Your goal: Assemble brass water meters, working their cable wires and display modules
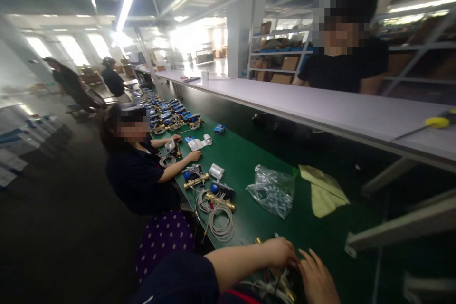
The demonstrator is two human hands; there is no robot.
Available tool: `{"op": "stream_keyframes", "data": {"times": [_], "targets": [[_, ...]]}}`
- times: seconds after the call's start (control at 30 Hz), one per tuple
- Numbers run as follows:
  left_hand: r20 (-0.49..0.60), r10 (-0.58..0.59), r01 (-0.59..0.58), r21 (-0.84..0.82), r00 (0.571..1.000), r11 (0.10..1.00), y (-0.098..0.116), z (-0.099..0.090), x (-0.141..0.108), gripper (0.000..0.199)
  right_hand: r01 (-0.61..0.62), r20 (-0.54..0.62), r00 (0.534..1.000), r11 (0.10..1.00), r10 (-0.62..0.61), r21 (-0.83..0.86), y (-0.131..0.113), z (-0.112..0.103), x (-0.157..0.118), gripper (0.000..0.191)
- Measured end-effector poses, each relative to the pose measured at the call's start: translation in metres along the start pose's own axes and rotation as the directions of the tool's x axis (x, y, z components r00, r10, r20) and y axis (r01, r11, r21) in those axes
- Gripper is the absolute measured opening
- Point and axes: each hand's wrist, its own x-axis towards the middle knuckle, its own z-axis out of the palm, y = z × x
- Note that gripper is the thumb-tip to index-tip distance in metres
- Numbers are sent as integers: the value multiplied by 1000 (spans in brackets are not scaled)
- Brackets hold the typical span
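At the bottom of the head view, my left hand [281, 252] is over a brass-fitted assembly [289, 289] with pale cable. Its fingers are bent together at the assembly's top, and what they grip is hidden. My right hand [318, 278] is just to the right, fingers apart and stretched out beside the same assembly. The two hands nearly touch. A clear plastic bag [272, 191] of small metal parts lies beyond them. Left of it are a brass and blue meter [223, 195] and a coil of pale cable [221, 223].
A yellow cloth [324, 190] lies on the green table [245, 152]. Many blue and brass meters [167, 111] stand farther back. A seated person works at the left edge. A white shelf [285, 99] overhangs the table; another person is behind it. Metal brackets jut at right.
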Motion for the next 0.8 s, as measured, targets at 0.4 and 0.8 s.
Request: {"op": "stream_keyframes", "data": {"times": [0.4,0.8], "targets": [[-50,-124,113,-176,991,978,10,-5,-24,20,-724,174,681,621,711,299,-60,4,11,48],[-8,-675,664,-172,737,727,-133,-72,12,28,-929,469,123,-64,875,364,-55,-49,-86,54]]}}
